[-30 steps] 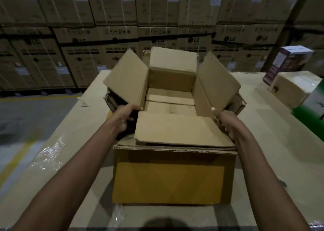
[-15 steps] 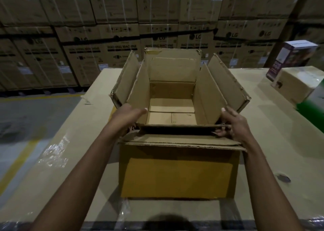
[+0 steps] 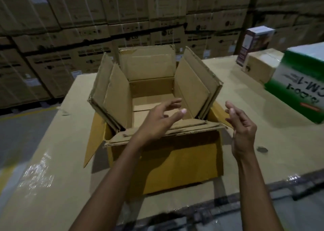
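Held left hand [image 3: 157, 124] over the open cardboard box [image 3: 175, 164], right hand [image 3: 242, 129] just beside it; fingers [image 3: 172, 103] apart, gripping nothing.

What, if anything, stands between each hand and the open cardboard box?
Nothing visible does. The left hand hovers open over the near flap of the cardboard box; the right hand hovers open beside its right edge. Both are empty.

Two hands are counted: left hand [image 3: 157, 124] and right hand [image 3: 243, 131]. One open cardboard box [image 3: 164, 162] is seen beneath them. Beyond the right hand three closed boxes are counted: purple carton [image 3: 254, 43], tan box [image 3: 261, 67], green-and-white box [image 3: 301, 83]. Just right of it, one round disc [image 3: 262, 149] is seen.
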A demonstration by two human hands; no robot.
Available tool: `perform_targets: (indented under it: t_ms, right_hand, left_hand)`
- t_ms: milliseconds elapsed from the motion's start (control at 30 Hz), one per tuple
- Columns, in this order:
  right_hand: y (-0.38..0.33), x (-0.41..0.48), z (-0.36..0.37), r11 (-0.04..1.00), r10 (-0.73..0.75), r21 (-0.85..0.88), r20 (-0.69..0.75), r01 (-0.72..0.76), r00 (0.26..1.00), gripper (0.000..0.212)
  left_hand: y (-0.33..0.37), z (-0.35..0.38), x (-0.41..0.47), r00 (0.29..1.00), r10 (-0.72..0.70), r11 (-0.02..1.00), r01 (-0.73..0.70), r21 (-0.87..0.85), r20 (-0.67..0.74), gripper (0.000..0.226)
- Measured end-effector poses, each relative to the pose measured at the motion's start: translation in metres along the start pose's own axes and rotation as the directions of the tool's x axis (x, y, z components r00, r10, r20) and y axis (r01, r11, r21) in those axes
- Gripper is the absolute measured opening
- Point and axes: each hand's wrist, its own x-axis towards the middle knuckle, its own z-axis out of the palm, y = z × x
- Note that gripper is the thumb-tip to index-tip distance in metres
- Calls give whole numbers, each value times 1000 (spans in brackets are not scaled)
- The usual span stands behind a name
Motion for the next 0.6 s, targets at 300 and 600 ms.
perform_targets:
  t_ms: [300, 600]
  right_hand:
    - [13, -24, -88, 995, 85, -41, -202, -95, 976, 23]
    - [1, 37, -194, 988, -29, -155, -103, 13, 994, 14]
  left_hand:
    - [31, 143, 7, 979, 201, 850, -187, -493, -24, 47]
    - [58, 300, 62, 998, 29, 779, -53, -625, -49, 32]
